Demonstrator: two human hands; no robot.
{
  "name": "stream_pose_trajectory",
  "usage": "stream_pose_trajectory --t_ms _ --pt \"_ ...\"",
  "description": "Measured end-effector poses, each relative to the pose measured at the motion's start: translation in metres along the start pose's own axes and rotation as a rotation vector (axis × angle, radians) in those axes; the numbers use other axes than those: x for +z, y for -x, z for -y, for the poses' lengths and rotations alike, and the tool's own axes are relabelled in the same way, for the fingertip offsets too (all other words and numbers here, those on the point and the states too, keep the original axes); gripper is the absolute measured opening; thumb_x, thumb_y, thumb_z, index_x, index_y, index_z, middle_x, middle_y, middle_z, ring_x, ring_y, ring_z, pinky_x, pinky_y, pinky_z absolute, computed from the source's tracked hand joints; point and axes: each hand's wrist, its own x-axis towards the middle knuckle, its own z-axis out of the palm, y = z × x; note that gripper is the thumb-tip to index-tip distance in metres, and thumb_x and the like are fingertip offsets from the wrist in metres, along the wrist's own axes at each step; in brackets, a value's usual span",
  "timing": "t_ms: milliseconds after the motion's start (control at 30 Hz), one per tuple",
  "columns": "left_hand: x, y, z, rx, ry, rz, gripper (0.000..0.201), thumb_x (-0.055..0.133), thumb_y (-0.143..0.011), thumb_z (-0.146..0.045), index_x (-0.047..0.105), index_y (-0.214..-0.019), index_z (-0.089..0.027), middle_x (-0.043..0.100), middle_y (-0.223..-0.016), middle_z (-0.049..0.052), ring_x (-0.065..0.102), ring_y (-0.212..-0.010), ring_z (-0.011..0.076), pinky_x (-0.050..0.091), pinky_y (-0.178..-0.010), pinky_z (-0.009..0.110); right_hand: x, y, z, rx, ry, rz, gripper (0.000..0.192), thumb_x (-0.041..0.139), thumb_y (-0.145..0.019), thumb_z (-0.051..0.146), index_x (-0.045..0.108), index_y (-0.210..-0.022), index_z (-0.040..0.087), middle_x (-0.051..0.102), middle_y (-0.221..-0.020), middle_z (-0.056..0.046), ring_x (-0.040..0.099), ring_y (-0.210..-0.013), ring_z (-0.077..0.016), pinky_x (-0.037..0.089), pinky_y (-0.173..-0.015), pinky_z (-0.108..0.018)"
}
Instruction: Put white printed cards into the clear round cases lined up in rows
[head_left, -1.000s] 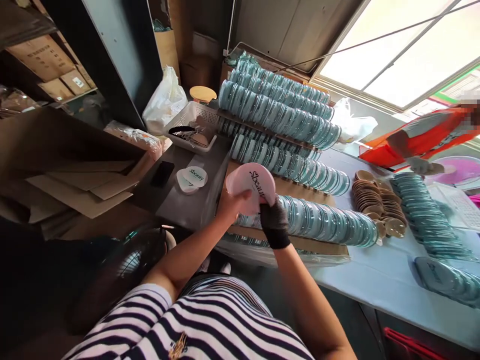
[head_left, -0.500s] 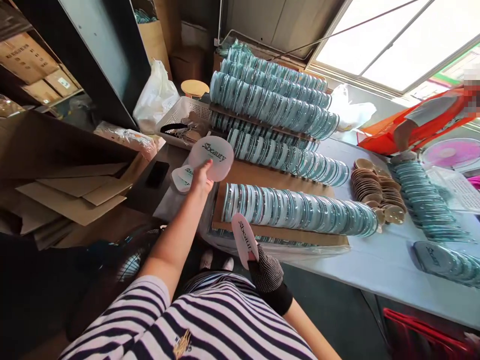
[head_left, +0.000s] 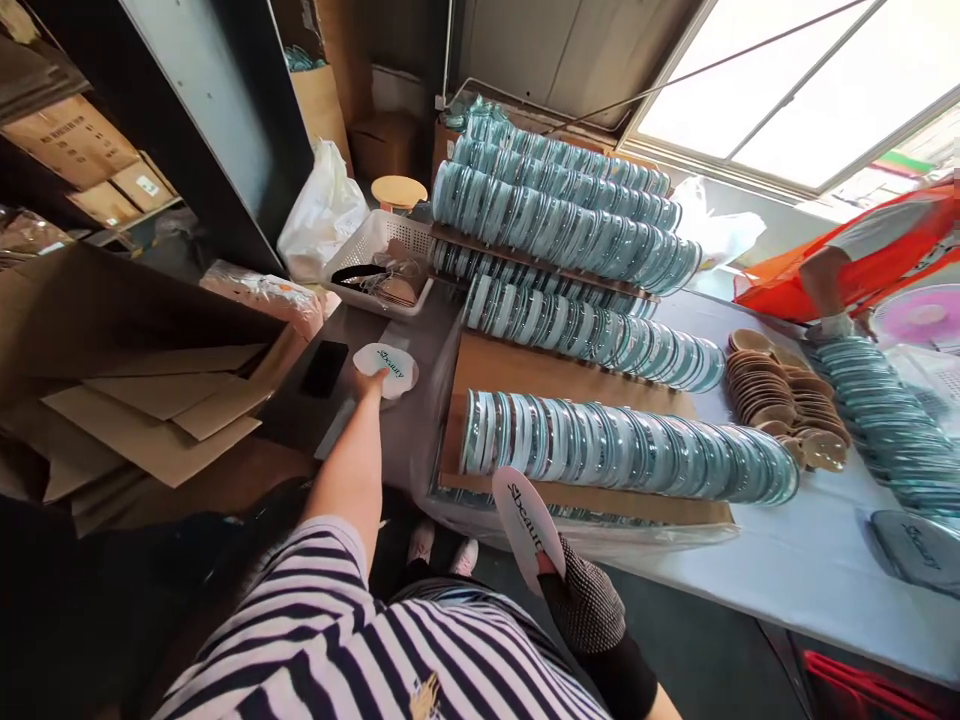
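my left hand (head_left: 371,382) has just laid one white disc (head_left: 386,364) on the desk (head_left: 420,420) stack, fingers loosening; my gloved right hand (head_left: 581,600) grips the other disc (head_left: 525,525).

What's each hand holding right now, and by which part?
Right hand: pink disc, gripped at its lower edge. Left hand: fingertips on the white disc on the surface; grip unclear.

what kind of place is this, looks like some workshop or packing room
Most likely a small packing or assembly workshop. Long rows of identical teal-rimmed discs stand on a worktable, flattened cardboard is piled nearby, and the gloved right hand holds a printed round lid.
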Motion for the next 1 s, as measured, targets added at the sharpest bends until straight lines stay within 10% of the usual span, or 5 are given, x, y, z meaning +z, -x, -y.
stream_pose_trajectory --t_ms 233,500,600,767,1000 --pt "-0.006 0.019 0.001 0.084 -0.126 -0.113 0.109 0.084 -0.067 -0.019 0.014 -0.148 0.0 0.021 -0.15 0.035 0.017 -0.14 0.0533 0.011 -0.109 0.074 -0.005 -0.003 0.017 0.106 -0.006 0.025 0.047 0.037 -0.094 0.042 0.071 -0.12 0.022 0.077 -0.093 -0.011 0.075 -0.081 -0.0242 0.057 -0.063 -0.028" --pt "0.034 0.157 -0.003 0.61 0.156 0.529 0.055 0.051 -0.092 -0.056 0.046 -0.14 -0.03 0.029 -0.16 0.007 0.028 -0.147 0.0257 0.028 -0.119 0.043 0.0 -0.025 0.051 0.122 0.071 0.159 0.048 0.041 -0.095 0.033 0.057 -0.139 0.021 0.075 -0.105 -0.011 0.073 -0.088 -0.0242 0.055 -0.07 -0.029" --pt "0.044 0.193 0.0 0.562 0.315 0.703 0.048 0.046 -0.095 -0.047 0.044 -0.14 -0.03 0.025 -0.162 0.004 0.02 -0.151 0.0237 0.022 -0.121 0.045 0.001 -0.053 0.07 0.097 0.105 0.183 0.051 0.042 -0.095 0.031 0.049 -0.144 0.02 0.075 -0.102 -0.012 0.073 -0.084 -0.024 0.053 -0.068 -0.029" --pt "0.055 0.199 -0.006 0.324 0.549 0.672 0.039 0.046 -0.09 -0.028 0.051 -0.129 -0.027 0.036 -0.158 0.004 0.032 -0.146 0.021 0.031 -0.117 0.039 0.003 -0.099 0.092 0.073 0.105 0.098 0.042 0.042 -0.097 0.038 0.052 -0.131 0.017 0.074 -0.098 -0.013 0.072 -0.085 -0.0235 0.047 -0.069 -0.029" --pt "0.056 0.198 -0.017 0.217 0.554 0.595 0.035 0.047 -0.091 -0.029 0.055 -0.125 -0.026 0.052 -0.144 0.004 0.046 -0.136 0.0193 0.039 -0.112 0.034 0.009 -0.088 0.085 0.129 -0.053 -0.024 0.028 0.036 -0.1 0.029 0.059 -0.11 0.017 0.073 -0.099 -0.009 0.07 -0.089 -0.0184 0.042 -0.071 -0.023"
